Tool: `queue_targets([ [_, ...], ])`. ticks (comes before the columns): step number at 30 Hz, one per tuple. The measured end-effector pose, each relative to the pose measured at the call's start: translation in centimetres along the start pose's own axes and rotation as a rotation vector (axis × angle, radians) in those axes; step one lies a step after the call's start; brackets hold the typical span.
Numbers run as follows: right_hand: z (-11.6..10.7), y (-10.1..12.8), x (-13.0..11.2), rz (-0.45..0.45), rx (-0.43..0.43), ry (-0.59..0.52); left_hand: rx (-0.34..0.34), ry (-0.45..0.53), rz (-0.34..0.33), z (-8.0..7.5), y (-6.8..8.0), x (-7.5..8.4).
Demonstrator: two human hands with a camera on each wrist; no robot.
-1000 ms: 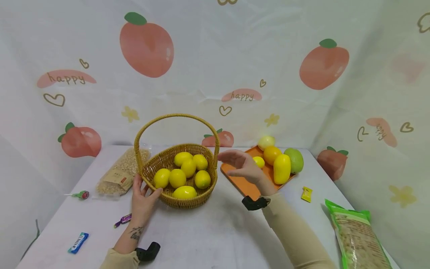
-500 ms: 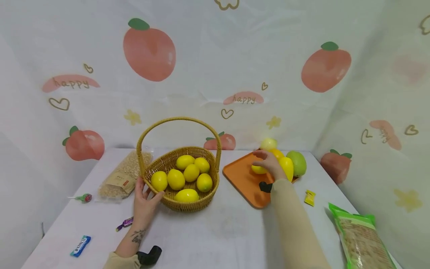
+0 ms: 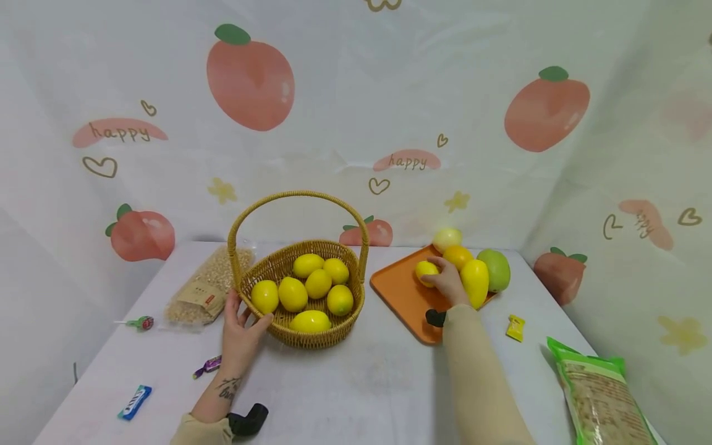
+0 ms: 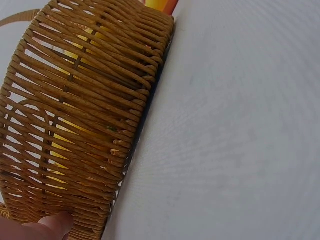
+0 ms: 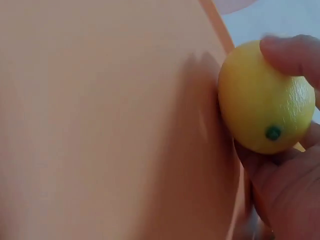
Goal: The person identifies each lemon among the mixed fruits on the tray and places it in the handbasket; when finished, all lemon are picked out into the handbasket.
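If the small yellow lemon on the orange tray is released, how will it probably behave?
The small yellow lemon is oval and smooth, so it would likely roll on the flat orange tray. The right hand holds it in a fingertip grip, which suggests it is light. Its glossy skin may be slightly slippery.

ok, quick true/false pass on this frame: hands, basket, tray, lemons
1. The right hand holds a lemon over the orange tray. True; the wrist view shows the fingers curled round it.
2. The left hand lifts the basket by its handle. False: it rests against the basket's side wall, down at table level.
3. The basket is empty. False: seven lemons lie in it.
4. A green-edged bag lies on the table's right side. True.
5. The bag of grain lies right of the tray. False: it lies left of the basket.
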State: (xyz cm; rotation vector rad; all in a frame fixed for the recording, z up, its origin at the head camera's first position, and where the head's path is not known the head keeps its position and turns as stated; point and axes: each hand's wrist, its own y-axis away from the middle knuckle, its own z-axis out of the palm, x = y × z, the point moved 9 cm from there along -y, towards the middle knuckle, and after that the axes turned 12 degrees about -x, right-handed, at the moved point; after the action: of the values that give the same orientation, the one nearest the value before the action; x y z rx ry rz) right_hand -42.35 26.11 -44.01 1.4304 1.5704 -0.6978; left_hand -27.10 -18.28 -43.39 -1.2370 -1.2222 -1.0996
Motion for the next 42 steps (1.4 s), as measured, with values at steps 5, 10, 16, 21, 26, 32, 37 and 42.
queue_targets([
  [5,-0.3,0.3,-0.8,-0.06,-0.007,-0.127,0.005,0.013,0.0,0.0,0.0,-0.1],
  [10,-0.5,0.4,-3.6,-0.144,-0.108,-0.236,0.001,0.024,-0.015,0.0,0.0,-0.1],
  [16,0.8,2.1,-8.0,-0.316,-0.231,-0.244,-0.002,0.034,-0.018,0.1,0.0,0.0],
  [21,3.8,4.9,-11.1,-0.484,-0.374,-0.298,-0.006,0.041,-0.016,0.0,0.0,0.0],
  [26,7.4,7.6,-12.7,-0.598,-0.544,-0.368,-0.006,0.056,-0.006,0.1,0.0,0.0],
  [32,11.5,9.7,-15.1,-0.711,-0.745,-0.377,0.003,0.054,-0.004,-0.1,-0.1,0.0],
  [37,14.4,9.8,-16.9,-0.748,-0.814,-0.352,0.006,0.053,-0.011,-0.1,-0.2,-0.1],
  [42,16.8,8.6,-17.9,-0.714,-0.81,-0.324,0.008,0.061,-0.017,-0.1,-0.2,-0.4],
])
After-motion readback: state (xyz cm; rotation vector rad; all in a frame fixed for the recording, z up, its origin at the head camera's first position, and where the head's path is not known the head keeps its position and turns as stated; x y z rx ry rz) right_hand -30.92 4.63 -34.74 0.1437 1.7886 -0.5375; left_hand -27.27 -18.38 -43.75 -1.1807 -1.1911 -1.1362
